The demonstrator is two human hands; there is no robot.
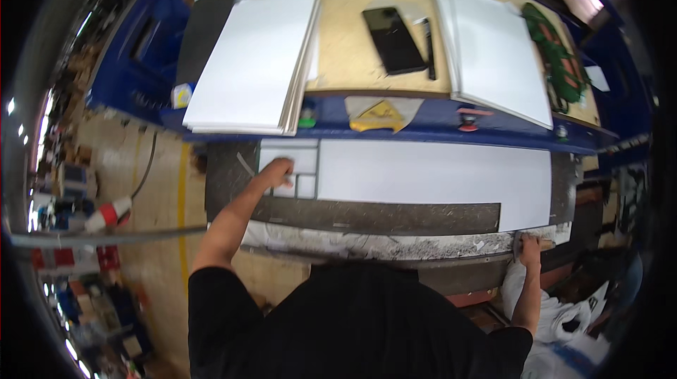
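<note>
My left hand [277,173] is over a thin dark-lined frame [317,171], divided into small rectangles, at the left end of a long white sheet [430,171]. Its fingers are curled together, and whatever they hold, if anything, is hidden. The sheet lies on a dark, scuffed work surface [395,211], with a tongue reaching forward at its right end. Down at the right, my right hand [529,248] is closed at the worn pale front ledge [423,246], around a small greyish thing too unclear to name.
Beyond a blue ledge [268,107], a wooden tabletop [345,12] carries a left stack of white sheets [247,62], a right stack [493,47], a black phone [395,40] and a black marker [429,47]. White plastic bags [553,315] lie at lower right.
</note>
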